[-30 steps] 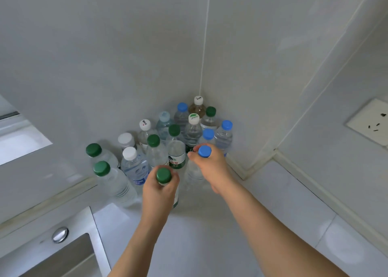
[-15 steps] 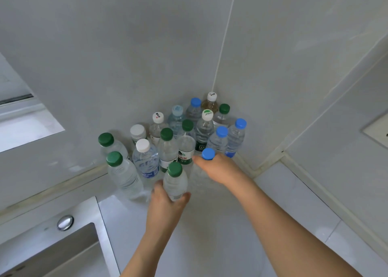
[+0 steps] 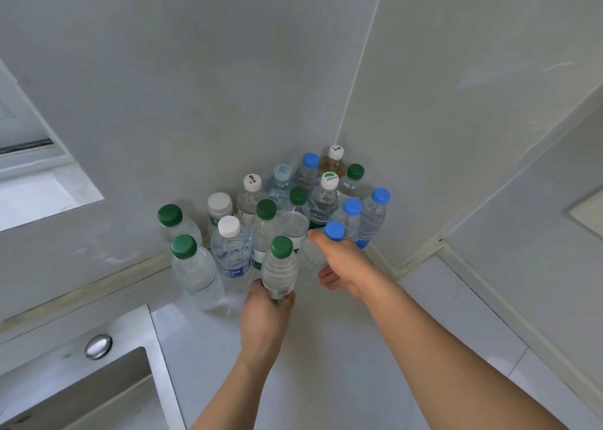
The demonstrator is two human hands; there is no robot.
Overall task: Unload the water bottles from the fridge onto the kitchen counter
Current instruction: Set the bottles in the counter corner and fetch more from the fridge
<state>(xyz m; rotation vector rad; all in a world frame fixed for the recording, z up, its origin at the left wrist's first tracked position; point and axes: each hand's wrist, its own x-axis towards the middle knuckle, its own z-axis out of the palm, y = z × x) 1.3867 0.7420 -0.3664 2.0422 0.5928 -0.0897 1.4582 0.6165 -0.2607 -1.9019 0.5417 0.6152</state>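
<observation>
Several clear water bottles with green, blue and white caps stand clustered in the corner of the white kitchen counter point(image 3: 342, 348). My left hand point(image 3: 264, 318) grips the lower body of a green-capped bottle point(image 3: 280, 268) at the front of the cluster. My right hand point(image 3: 339, 263) is wrapped round the upper part of a blue-capped bottle point(image 3: 333, 231) just to its right. Both bottles stand upright next to the others. The fridge is out of view.
A steel sink point(image 3: 81, 390) with a round button lies at the lower left. Grey tiled walls close the corner behind the bottles. A wall socket point(image 3: 587, 214) is at the right edge. A window ledge point(image 3: 39, 198) sits at the left.
My left hand slid down from the green cap to the lower body of its bottle. My right hand kept its hold on the blue-capped bottle. The camera shifted left.
</observation>
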